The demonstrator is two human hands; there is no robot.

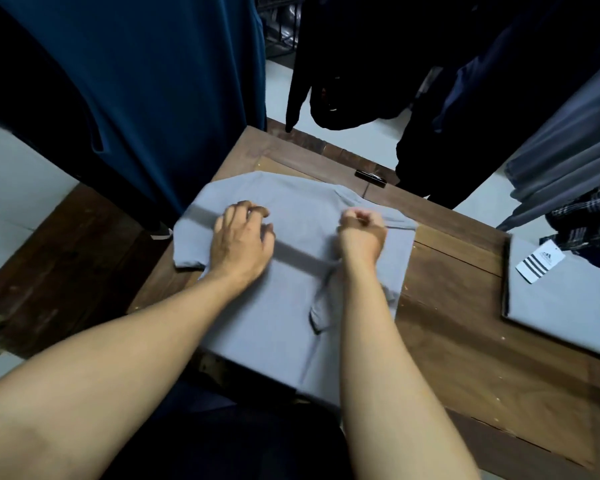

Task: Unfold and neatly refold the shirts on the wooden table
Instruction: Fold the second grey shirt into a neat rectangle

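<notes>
A light grey shirt (284, 299) lies spread on the wooden table (465, 341), its lower part hanging over the near edge and a short sleeve sticking out at the left. My left hand (239, 237) rests on the shirt's upper left part with its fingertips curled into the cloth. To its right, my right hand (361, 230) is closed in a fist and pinches the fabric near the shoulder. A crease runs between the two hands. A second folded grey shirt (561, 313) with a white striped tag (539, 263) lies at the table's right edge.
Dark blue (146, 81), black (378, 64) and grey (568, 143) garments hang around the table's far side. A small dark object (370, 176) sits at the table's back edge. A plaid cloth (589, 216) lies at far right. White floor shows beyond the table.
</notes>
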